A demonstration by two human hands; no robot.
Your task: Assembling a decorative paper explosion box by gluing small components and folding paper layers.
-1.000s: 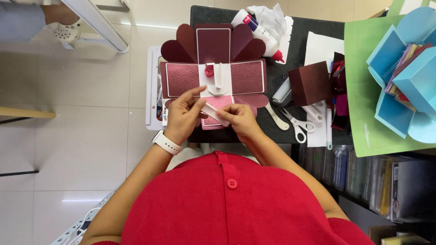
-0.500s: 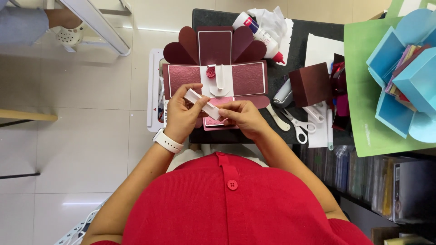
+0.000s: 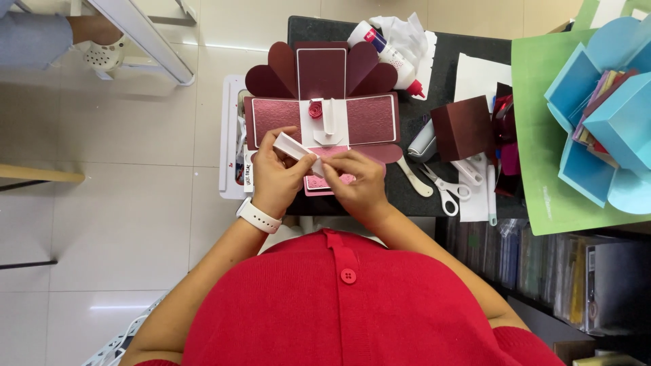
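Note:
An unfolded maroon paper box (image 3: 321, 108) with heart-shaped flaps lies flat on the black table (image 3: 407, 190), a small red paper rose (image 3: 315, 109) at its middle. Both my hands hold a small white folded paper strip (image 3: 297, 152) just above the box's near pink flap (image 3: 325, 181). My left hand (image 3: 274, 175), with a white watch on the wrist, pinches the strip's left end. The strip's right end is pinched by the fingertips of my right hand (image 3: 358, 183).
A glue bottle (image 3: 390, 54) and crumpled white paper lie at the table's far side. Right of the box sit a maroon cube lid (image 3: 462, 129), white scissors (image 3: 444, 190), a bone folder (image 3: 413, 181), and a blue paper box (image 3: 600, 102) on a green mat (image 3: 536, 122). Another person's foot (image 3: 102, 51) shows at top left.
The white strip has turned and risen slightly between my fingers, tilting up to the left; both hands stay over the box's near flap.

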